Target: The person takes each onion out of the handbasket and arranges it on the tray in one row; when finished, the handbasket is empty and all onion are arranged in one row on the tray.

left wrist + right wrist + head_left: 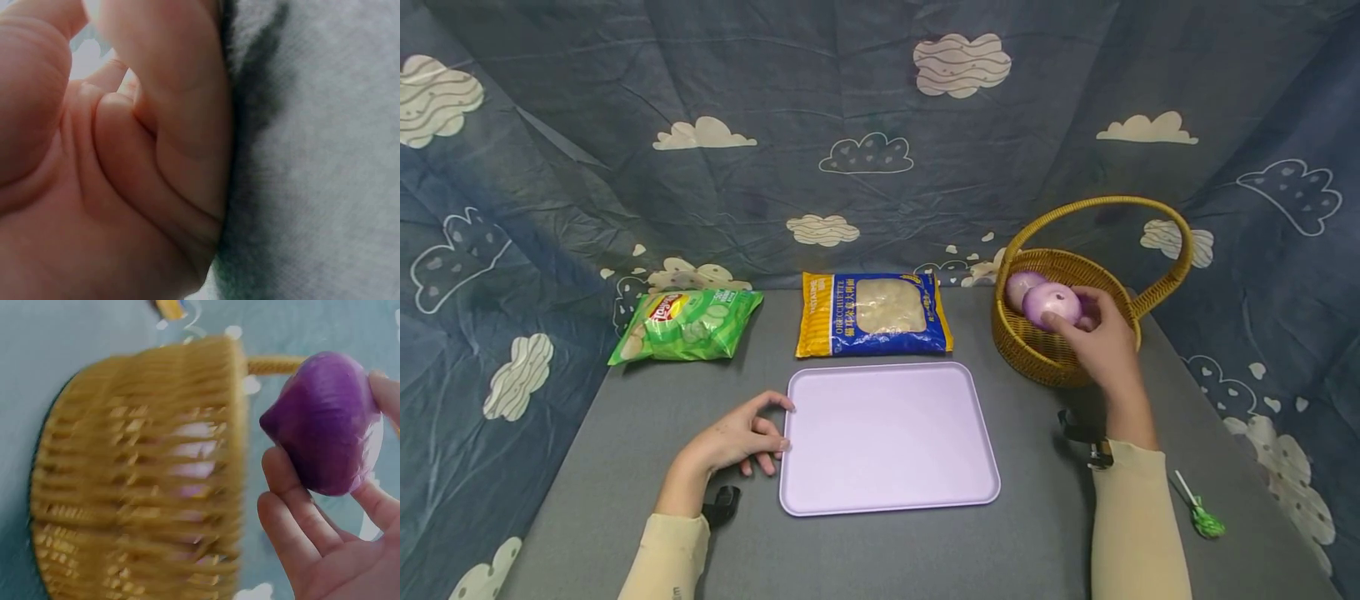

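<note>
Right hand (1105, 337) clamps fingers on onion (1049, 303) above rim of basket (1033, 360), left hand (736, 435), fingers apart, touches left edge of tray (891, 442), strip of counter (1026, 450) separating tray and basket.

A glossy purple onion (1045, 300) is held above the far-right woven basket (1024, 354), a lilac tray (887, 442) lying flat farther left.

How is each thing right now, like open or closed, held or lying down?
Front onion: looks whole, held by the right hand
Other onion: inside the basket
Basket: upright, open on top, handle up
Tray: lying flat, left hand at its left edge
Green chip bag: lying down, looks closed
Blue-and-yellow packet: lying down, looks closed
Lollipop: lying down, green wrapper on
</note>
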`<state>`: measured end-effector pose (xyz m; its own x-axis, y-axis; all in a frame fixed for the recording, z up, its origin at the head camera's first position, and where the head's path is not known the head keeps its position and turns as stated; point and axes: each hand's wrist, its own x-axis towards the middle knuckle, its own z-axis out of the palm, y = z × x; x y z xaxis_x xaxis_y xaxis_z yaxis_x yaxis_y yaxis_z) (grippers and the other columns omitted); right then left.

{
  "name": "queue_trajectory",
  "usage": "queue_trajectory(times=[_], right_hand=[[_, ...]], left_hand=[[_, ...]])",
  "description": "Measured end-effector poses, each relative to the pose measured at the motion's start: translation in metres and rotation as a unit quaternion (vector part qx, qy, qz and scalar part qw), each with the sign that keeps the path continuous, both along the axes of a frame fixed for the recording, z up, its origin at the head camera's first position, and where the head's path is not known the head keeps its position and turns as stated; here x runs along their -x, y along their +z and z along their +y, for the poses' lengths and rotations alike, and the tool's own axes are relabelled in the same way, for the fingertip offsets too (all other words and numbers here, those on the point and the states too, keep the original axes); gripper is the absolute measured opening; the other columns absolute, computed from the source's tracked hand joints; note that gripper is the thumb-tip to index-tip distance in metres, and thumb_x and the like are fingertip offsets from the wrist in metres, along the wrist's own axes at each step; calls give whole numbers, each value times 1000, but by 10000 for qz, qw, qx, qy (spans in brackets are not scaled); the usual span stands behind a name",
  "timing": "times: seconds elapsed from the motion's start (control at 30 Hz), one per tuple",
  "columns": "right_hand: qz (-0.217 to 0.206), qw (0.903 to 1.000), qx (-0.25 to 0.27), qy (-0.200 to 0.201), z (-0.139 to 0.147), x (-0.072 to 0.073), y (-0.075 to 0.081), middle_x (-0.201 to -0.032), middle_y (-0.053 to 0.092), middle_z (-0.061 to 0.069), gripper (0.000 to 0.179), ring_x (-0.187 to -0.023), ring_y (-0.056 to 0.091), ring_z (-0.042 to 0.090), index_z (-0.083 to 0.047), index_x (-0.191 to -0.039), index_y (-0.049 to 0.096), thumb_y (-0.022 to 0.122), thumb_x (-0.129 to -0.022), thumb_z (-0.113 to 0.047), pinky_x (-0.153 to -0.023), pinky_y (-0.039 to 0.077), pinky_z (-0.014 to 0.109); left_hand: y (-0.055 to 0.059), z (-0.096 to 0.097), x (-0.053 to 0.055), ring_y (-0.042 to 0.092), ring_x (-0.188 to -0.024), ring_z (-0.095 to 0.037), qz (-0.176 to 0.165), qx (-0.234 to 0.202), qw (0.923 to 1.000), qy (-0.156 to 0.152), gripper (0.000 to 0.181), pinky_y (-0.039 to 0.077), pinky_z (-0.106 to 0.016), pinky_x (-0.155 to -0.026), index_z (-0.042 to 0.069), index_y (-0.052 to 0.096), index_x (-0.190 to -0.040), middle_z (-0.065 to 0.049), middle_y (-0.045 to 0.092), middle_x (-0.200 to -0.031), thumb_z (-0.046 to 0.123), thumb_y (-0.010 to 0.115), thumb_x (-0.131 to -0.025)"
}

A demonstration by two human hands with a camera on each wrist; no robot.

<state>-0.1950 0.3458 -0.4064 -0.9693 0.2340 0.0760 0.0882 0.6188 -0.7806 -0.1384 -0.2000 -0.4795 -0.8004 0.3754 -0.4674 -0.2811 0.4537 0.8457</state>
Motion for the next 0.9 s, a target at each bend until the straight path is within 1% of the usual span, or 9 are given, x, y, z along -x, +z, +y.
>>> queue_trajectory(times=[0.07,0.17,0.3,0.43,0.53,0.6,0.7,0.8,0.9], right_hand=[[7,9998,163,145,-7,-2,6,-152,51,17,85,-132,57,29,-16,-158,40,75,-93,-59,-91,45,13],[108,9980,410,474,-21,-6,14,-152,51,17,79,-126,58,22,-15,-157,41,76,-96,-51,-87,47,7],[367,9920,686,997,-47,-13,23,-150,53,16,71,-119,60,11,-16,-154,44,79,-97,-39,-87,51,6],[454,9849,824,1454,-79,-18,27,-145,56,16,68,-117,63,11,-15,-152,47,81,-96,-33,-89,52,7],[417,9767,1050,1825,-102,-18,24,-140,59,19,66,-117,66,19,-11,-149,49,84,-94,-24,-90,55,11],[347,9705,1180,2073,-118,-17,20,-139,60,19,65,-120,68,26,-10,-148,50,84,-93,-19,-92,57,17],[236,9644,1162,2363,-144,-16,13,-139,61,18,66,-123,69,32,-12,-147,52,86,-91,-19,-97,60,28],[152,9579,1203,2604,-172,-15,7,-140,63,17,65,-123,72,33,-15,-145,54,87,-89,-20,-100,60,41],[50,9512,1401,2747,-199,-14,0,-138,65,16,64,-118,74,30,-17,-143,56,89,-87,-21,-100,60,44]], left_hand=[[0,0,-1,74,-64,-17,-11,-6,10000,-10,60,48,-26,-49,16,46,-145,-3,75,-84,18,79,-95],[0,0,-1,74,-64,-17,-12,-26,10000,-6,60,48,-26,-49,16,47,-145,-3,74,-84,18,79,-95],[-1,-1,-2,74,-64,-17,10,-38,10000,-28,60,49,-26,-49,16,46,-145,-3,74,-83,18,79,-95],[-1,-1,-1,74,-64,-18,7,-57,10000,-6,61,49,-27,-49,17,46,-146,-3,75,-83,17,80,-95],[-1,-2,-1,74,-63,-18,23,-108,9999,-25,63,50,-27,-49,17,44,-147,-3,75,-84,18,80,-95],[-1,-2,0,74,-63,-18,49,-141,9999,-60,65,50,-27,-48,17,42,-148,-3,76,-84,18,80,-95],[0,-1,1,73,-62,-17,61,-152,9999,-52,66,50,-27,-48,17,41,-149,-3,76,-84,19,80,-96],[0,-1,1,73,-62,-17,66,-168,9998,-44,66,50,-27,-48,17,41,-149,-3,76,-83,18,80,-95],[0,-2,0,73,-61,-17,106,-208,9997,-72,65,50,-27,-47,16,41,-148,-3,76,-83,17,80,-96]])
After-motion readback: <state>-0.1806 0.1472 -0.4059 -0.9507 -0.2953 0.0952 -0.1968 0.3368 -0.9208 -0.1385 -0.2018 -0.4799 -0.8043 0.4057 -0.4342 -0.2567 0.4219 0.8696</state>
